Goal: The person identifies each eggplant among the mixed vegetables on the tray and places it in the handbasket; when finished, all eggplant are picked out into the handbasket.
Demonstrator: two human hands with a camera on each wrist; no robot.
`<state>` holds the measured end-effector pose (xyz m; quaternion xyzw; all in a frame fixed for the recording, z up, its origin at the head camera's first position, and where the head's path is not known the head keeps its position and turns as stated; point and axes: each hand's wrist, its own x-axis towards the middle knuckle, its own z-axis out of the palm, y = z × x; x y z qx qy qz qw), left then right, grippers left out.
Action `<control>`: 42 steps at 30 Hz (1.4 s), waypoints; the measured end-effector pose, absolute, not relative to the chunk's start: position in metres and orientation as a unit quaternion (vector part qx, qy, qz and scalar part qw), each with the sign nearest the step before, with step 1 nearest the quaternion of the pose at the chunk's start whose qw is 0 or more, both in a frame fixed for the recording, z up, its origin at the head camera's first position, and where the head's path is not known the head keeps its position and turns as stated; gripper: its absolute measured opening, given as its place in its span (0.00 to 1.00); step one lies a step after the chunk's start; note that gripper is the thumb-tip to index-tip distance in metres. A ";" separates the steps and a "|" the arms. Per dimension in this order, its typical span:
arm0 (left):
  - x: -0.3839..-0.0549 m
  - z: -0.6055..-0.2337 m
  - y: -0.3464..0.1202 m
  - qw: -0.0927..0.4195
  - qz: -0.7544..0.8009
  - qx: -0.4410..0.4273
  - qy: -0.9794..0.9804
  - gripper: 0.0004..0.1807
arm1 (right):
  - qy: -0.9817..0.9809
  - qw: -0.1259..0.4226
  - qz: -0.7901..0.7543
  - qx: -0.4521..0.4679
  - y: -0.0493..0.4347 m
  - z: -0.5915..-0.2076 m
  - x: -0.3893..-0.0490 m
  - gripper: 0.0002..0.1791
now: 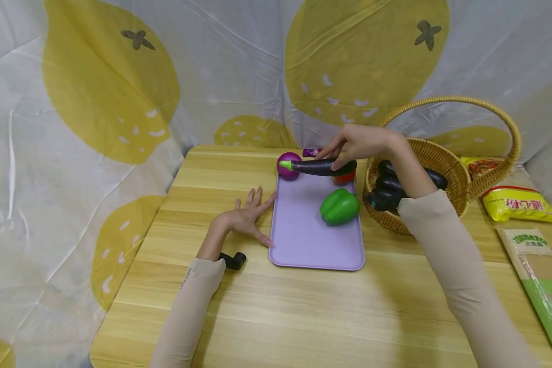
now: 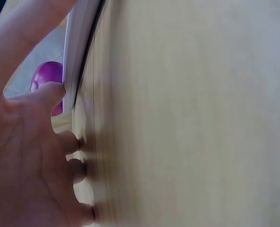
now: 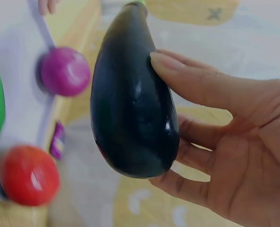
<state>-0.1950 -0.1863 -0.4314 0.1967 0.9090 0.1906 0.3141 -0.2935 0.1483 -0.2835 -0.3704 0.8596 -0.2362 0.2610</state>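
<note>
My right hand (image 1: 361, 142) pinches a dark eggplant (image 1: 319, 167) between thumb and fingers, over the far end of a lilac tray (image 1: 313, 250). Its green stem end points left. In the right wrist view the eggplant (image 3: 135, 99) hangs clear of the red tomato (image 3: 30, 175) and the purple onion (image 3: 65, 71). On the tray, a green bell pepper (image 1: 339, 207) lies at the right. The onion (image 1: 289, 166) sits at the far left corner, and the tomato (image 1: 344, 178) is partly hidden under the eggplant. My left hand (image 1: 246, 217) rests with spread fingers at the tray's left edge.
A wicker basket (image 1: 460, 191) with a tall handle holds several dark eggplants (image 1: 388, 186) to the right of the tray. Beyond it lie a yellow food packet (image 1: 517, 204) and a green-and-clear package (image 1: 540, 281). A small purple packet (image 1: 312, 152) lies behind the tray.
</note>
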 end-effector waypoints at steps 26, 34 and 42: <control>-0.193 -0.429 -0.184 0.312 0.199 0.197 0.908 0.75 | 0.885 0.320 -0.236 -0.242 0.317 -0.306 -0.275 0.24; -0.193 -0.429 -0.185 0.311 0.199 0.197 0.908 0.75 | 0.878 0.331 -0.243 -0.246 0.329 -0.315 -0.279 0.25; -0.193 -0.428 -0.184 0.313 0.201 0.199 0.907 0.76 | 0.870 0.349 -0.249 -0.242 0.337 -0.318 -0.279 0.25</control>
